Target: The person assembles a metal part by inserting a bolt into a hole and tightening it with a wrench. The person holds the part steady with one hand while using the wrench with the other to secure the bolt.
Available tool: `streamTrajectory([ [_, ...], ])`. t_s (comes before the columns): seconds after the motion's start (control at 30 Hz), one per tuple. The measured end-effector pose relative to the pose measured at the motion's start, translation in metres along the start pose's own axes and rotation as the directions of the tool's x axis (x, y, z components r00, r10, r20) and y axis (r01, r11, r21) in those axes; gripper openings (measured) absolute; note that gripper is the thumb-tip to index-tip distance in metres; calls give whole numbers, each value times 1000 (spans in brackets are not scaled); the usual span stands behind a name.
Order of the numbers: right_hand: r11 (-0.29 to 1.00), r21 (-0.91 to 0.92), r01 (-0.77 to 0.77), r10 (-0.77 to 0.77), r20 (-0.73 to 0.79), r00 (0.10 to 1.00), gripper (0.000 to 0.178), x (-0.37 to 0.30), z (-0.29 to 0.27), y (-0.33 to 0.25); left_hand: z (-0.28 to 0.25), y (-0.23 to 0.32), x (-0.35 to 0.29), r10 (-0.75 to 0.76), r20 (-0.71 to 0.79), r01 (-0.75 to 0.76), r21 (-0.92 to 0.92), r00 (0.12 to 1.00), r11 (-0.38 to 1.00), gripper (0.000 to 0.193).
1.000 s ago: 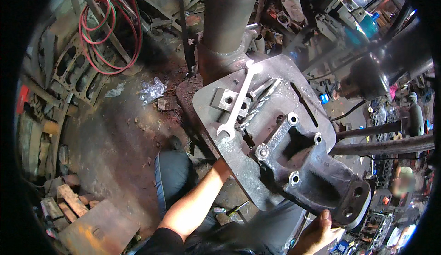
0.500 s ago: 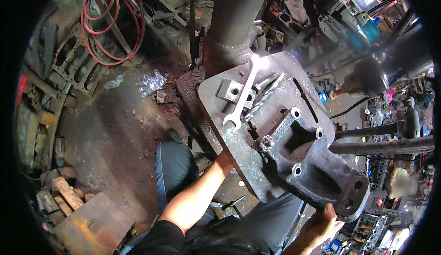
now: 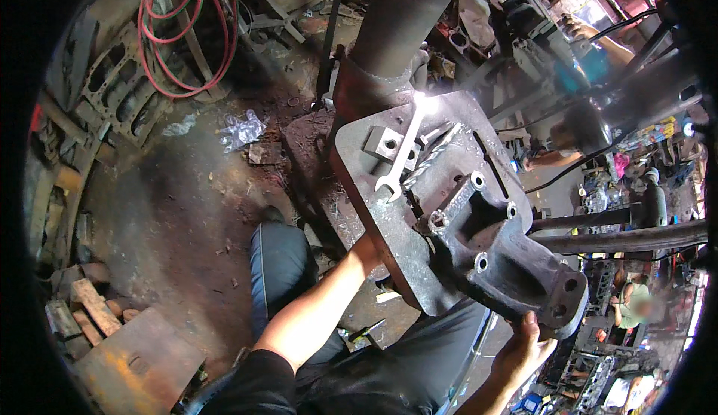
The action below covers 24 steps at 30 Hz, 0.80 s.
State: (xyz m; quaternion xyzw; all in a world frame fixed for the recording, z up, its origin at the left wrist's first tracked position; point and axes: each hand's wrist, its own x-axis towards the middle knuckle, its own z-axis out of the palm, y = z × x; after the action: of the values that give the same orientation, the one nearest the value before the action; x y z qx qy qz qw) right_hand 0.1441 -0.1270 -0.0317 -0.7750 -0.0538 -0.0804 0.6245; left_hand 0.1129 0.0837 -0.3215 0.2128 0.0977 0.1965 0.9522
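A dark cast-metal bracket with several bolt bosses rests on the slotted steel drill table, its near right end jutting past the edge. My right hand is closed on that end, thumb against its side and fingers underneath. My left hand reaches under the table's left edge, its fingers hidden. On the table lie a bright open-end wrench, a twist drill bit and a small steel block with holes, all beyond the bracket.
A thick round column rises behind the table. Red and green hose hangs at the far left near a cylinder-head-like plate. Metal bars reach in from the right. Wood scraps and a rusty sheet lie lower left. People work at the right.
The view has shifted slightly, so the table and bracket sit a little differently in the picture. Both hands keep their places, the right still on the bracket's end.
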Motion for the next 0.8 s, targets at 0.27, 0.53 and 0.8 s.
streamTrajectory([
  [0.27, 998, -62, -31, 43, 189, 981, 51, 8, -23, 6, 5, 6, 14, 3, 99, 4, -68, 995, 998, 32],
  [0.53, 989, -97, 109, -73, 313, 947, 48, 18, -31, 6, 2, 11, 20, -8, 184, 34, -143, 983, 989, 32],
  [0.8, 967, -201, 156, -75, 358, 931, 33, 18, -27, -9, -2, 9, 27, 0, 280, 67, -232, 960, 970, 32],
])
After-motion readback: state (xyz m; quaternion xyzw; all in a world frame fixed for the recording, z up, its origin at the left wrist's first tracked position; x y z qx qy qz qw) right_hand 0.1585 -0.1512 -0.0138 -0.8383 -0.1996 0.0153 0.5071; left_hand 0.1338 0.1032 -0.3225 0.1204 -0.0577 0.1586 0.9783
